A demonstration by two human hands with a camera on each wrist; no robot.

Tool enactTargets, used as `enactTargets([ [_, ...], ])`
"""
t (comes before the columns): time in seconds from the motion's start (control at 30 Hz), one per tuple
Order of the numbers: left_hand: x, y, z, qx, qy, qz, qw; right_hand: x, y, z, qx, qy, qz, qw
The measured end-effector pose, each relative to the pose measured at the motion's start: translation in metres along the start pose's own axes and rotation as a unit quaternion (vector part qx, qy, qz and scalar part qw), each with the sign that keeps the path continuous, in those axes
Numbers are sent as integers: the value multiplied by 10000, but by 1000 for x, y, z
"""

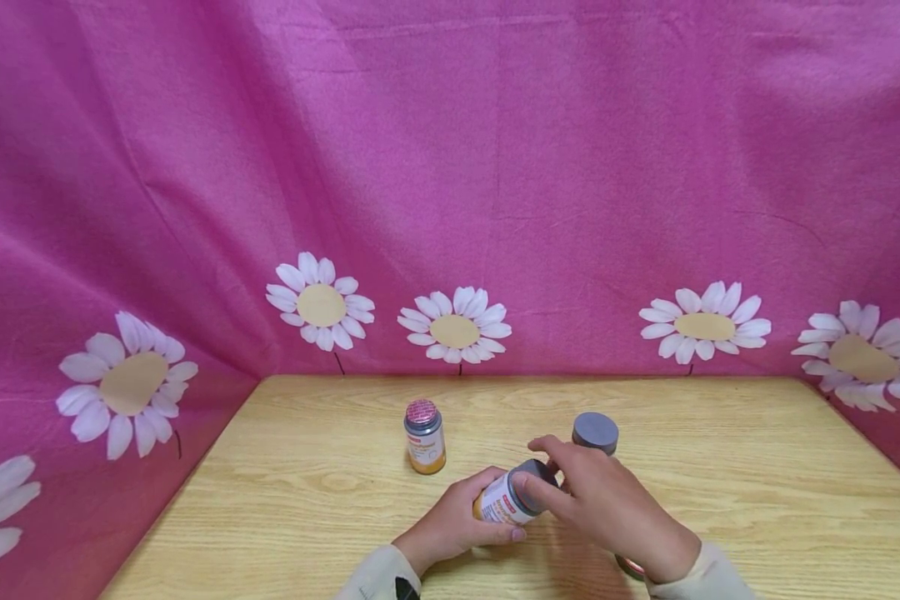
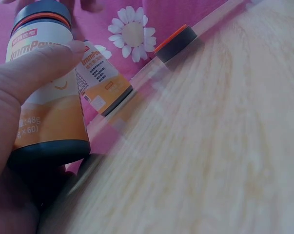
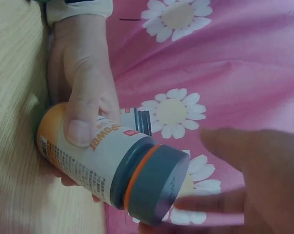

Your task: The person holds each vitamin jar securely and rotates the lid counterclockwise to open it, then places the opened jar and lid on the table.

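My left hand [image 1: 457,517] grips a supplement bottle [image 1: 498,502], tilted with its top toward my right hand. Its label is white and orange; its dark grey cap [image 3: 156,185] is on, above an orange ring. In the right wrist view my right hand [image 3: 268,180] is blurred at the cap, fingers at its top and thumb held away from it. Behind stands a like bottle [image 1: 425,446], uncapped, pink foil over its mouth. Beyond my right hand shows the grey top of another bottle [image 1: 595,433], its lower part hidden.
A loose dark cap [image 2: 177,45] with an orange inner rim lies on the wooden table [image 1: 307,500], partly hidden under my right wrist in the head view. A pink cloth [image 1: 570,167] printed with white daisies hangs around the table's back and sides.
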State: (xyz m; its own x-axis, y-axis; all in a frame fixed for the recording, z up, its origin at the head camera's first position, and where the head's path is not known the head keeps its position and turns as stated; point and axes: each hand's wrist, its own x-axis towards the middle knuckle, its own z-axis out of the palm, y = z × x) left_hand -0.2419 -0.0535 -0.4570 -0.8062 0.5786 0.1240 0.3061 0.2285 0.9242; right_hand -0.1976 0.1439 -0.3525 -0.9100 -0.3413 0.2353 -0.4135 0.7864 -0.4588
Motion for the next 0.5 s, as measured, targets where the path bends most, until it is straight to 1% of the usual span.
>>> enactTargets([
  [0.07, 0, 0, 0, -11, -1, 23, 10000, 1, -2, 0, -62, 85, 492, 9987],
  [0.1, 0, 0, 0, -18, 0, 18, 10000, 2, -2, 0, -114, 103, 662, 9977],
  [0.13, 0, 0, 0, -21, 3, 7, 10000, 2, -2, 0, -177, 117, 776, 9968],
  [0.2, 0, 1, 0, -33, 1, -22, 10000, 2, -3, 1, -260, 158, 849, 9959],
  [0.33, 0, 1, 0, -54, -18, -60, 10000, 2, -2, 2, -200, 166, 687, 9973],
  [0.5, 0, 0, 0, -66, -29, -100, 9999, 1, 2, 2, 23, 145, 117, 9998],
])
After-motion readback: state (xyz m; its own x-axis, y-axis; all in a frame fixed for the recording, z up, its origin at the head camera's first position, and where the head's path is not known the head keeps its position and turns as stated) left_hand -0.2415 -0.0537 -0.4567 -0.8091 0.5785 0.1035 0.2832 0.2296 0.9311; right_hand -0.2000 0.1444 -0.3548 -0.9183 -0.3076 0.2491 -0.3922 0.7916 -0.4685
